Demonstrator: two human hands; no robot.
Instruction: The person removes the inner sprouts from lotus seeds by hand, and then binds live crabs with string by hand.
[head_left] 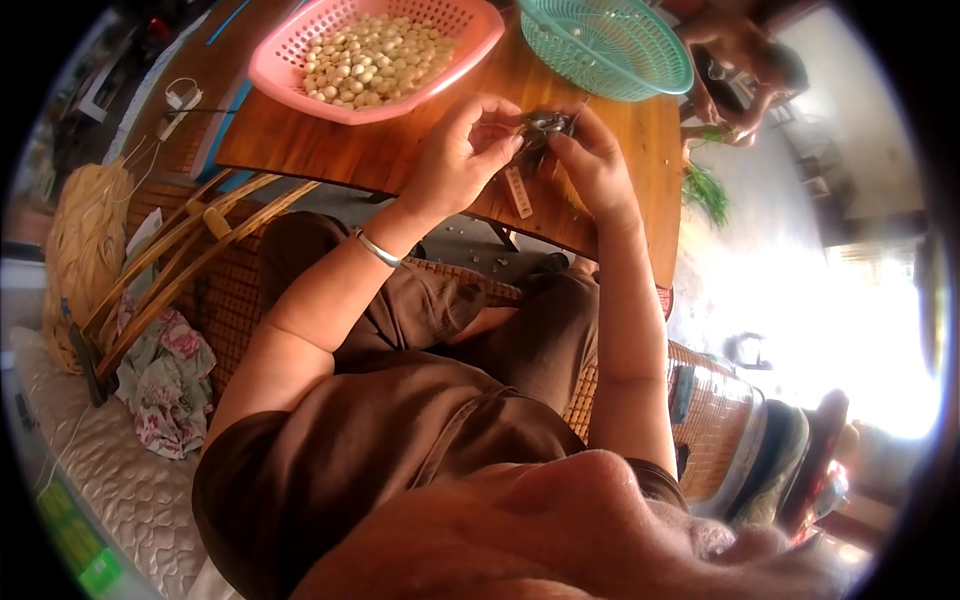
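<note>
Both hands are raised over the near edge of a wooden table [640, 200], close together. Between them is a small dark, shiny metal bunch that looks like keys [546, 122]; its exact parts are too small to make out. My left hand [470, 150], with a silver bangle on the wrist, pinches it from the left with thumb and fingers. From the right, my right hand [592, 160] pinches its other side. Just below the bunch shows a narrow pinkish tag [518, 192]; whether it is attached cannot be seen.
A pink basket [270, 80] of round pale nuts or seeds stands at the table's back left, a green basket [660, 85] at the back right. Another person [735, 60] sits beyond. Left are a wooden chair frame [180, 255] and floral cloth [165, 385].
</note>
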